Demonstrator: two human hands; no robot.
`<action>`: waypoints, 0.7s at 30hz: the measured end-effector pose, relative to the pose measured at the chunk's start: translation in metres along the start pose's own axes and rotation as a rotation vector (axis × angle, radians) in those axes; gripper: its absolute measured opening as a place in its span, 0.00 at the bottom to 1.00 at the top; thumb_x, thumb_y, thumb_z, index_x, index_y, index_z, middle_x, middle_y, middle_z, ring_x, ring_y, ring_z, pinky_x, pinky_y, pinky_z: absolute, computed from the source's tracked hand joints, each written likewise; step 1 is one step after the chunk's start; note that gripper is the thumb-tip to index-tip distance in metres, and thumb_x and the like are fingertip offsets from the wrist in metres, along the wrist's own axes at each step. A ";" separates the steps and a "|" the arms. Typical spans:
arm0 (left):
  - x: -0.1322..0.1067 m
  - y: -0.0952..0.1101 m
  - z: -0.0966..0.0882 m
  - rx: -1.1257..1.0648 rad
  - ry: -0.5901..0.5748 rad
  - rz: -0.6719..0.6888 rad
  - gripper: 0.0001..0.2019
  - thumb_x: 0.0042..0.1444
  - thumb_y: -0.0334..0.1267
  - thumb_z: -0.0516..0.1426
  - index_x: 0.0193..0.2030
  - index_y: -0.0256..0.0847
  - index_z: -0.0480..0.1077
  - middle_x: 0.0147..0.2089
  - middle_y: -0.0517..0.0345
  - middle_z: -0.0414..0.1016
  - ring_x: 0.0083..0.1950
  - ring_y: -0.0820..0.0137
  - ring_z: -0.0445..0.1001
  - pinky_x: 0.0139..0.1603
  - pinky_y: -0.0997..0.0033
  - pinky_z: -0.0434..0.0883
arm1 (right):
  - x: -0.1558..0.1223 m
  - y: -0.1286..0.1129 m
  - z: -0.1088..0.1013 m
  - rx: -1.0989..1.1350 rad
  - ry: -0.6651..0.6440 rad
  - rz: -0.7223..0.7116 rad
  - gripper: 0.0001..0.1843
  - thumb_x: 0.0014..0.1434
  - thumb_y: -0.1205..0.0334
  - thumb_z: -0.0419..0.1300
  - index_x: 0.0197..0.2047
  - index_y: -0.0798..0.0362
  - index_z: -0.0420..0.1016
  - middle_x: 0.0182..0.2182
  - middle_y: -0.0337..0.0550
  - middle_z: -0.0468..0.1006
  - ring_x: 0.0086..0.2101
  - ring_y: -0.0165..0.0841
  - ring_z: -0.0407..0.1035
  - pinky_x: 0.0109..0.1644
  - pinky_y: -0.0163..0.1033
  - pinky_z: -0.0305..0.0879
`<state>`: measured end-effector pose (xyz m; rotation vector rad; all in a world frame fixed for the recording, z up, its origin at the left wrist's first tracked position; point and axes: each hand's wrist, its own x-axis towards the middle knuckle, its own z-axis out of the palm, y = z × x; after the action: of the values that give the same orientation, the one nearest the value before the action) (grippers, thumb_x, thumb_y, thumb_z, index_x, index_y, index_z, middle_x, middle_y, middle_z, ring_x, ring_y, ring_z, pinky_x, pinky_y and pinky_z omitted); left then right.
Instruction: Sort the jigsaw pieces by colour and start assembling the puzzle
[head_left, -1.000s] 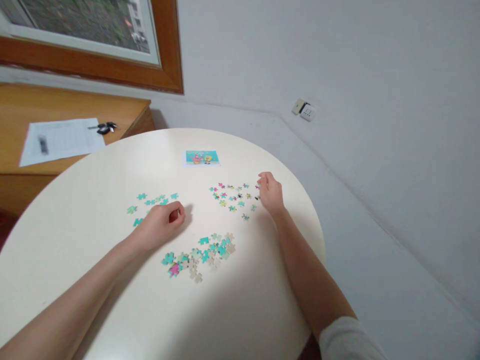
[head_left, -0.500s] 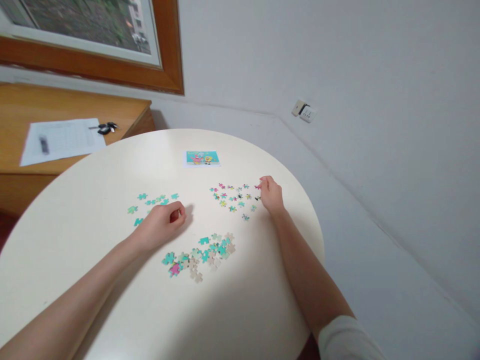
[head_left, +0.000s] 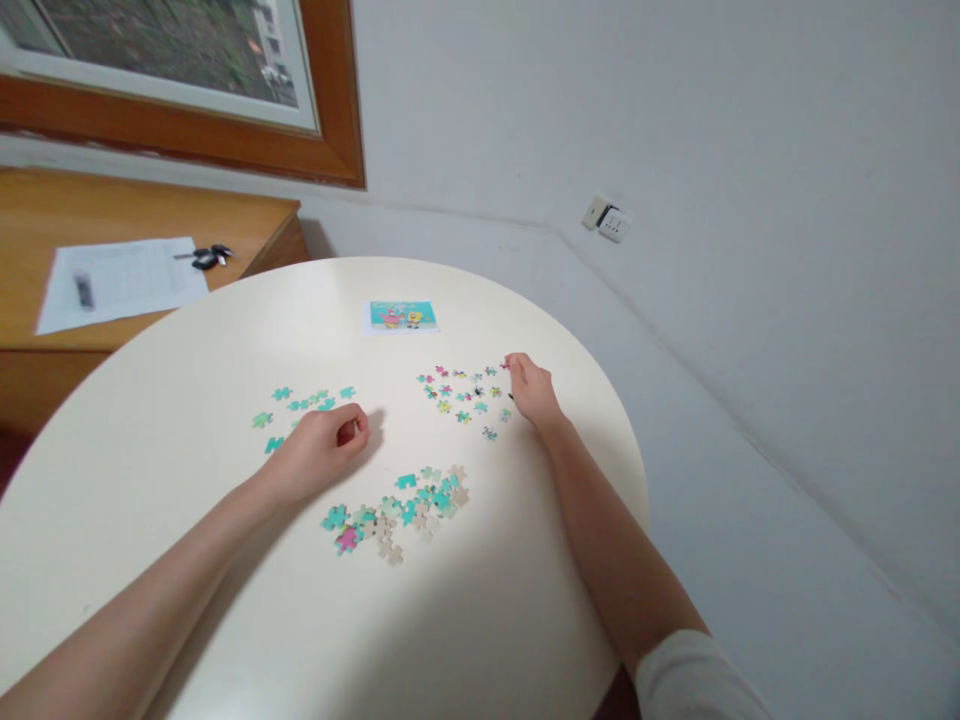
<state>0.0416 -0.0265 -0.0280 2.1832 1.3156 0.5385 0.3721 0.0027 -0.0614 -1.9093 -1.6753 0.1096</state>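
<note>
My right hand (head_left: pixel 533 388) is at the right edge of a spread of small colourful jigsaw pieces (head_left: pixel 464 417). Its thumb and fingers are closed on a pink puzzle piece (head_left: pixel 505 366), which is partly covered by the fingertips. My left hand (head_left: pixel 330 440) rests on the table, curled closed, beside a group of teal and pale green pieces (head_left: pixel 282 394). Whatever its fingers hold, if anything, is hidden. Nearer to me lies a loose heap of teal, beige and pink pieces (head_left: pixel 409 512), several overlapping.
A cartoon picture card (head_left: pixel 403 316) lies toward the far side of the round white table (head_left: pixel 480 620). Behind at left, a wooden desk (head_left: pixel 247 215) carries a printed sheet (head_left: pixel 135 285) and keys (head_left: pixel 212 257). A wall with a socket (head_left: pixel 615 224) stands at right.
My right hand has shifted slightly left, and the pink piece at its fingertips has moved with it. My left hand has stayed in place.
</note>
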 end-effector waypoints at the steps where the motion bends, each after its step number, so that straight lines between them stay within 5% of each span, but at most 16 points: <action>1: 0.000 -0.001 0.000 0.000 0.001 0.001 0.12 0.53 0.45 0.50 0.27 0.40 0.66 0.17 0.64 0.62 0.20 0.75 0.59 0.24 0.74 0.55 | 0.000 0.000 0.000 -0.010 0.009 -0.005 0.19 0.66 0.59 0.41 0.45 0.51 0.71 0.41 0.47 0.80 0.42 0.39 0.74 0.52 0.44 0.63; 21: 0.000 0.002 -0.002 0.011 0.001 0.001 0.11 0.53 0.44 0.49 0.26 0.40 0.65 0.17 0.64 0.62 0.20 0.75 0.58 0.24 0.74 0.56 | -0.002 -0.013 -0.010 0.015 0.088 0.005 0.18 0.64 0.62 0.41 0.43 0.52 0.72 0.36 0.47 0.81 0.40 0.37 0.74 0.51 0.42 0.62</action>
<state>0.0416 -0.0272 -0.0259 2.1935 1.3205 0.5335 0.3647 -0.0023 -0.0477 -1.8800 -1.6074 0.0397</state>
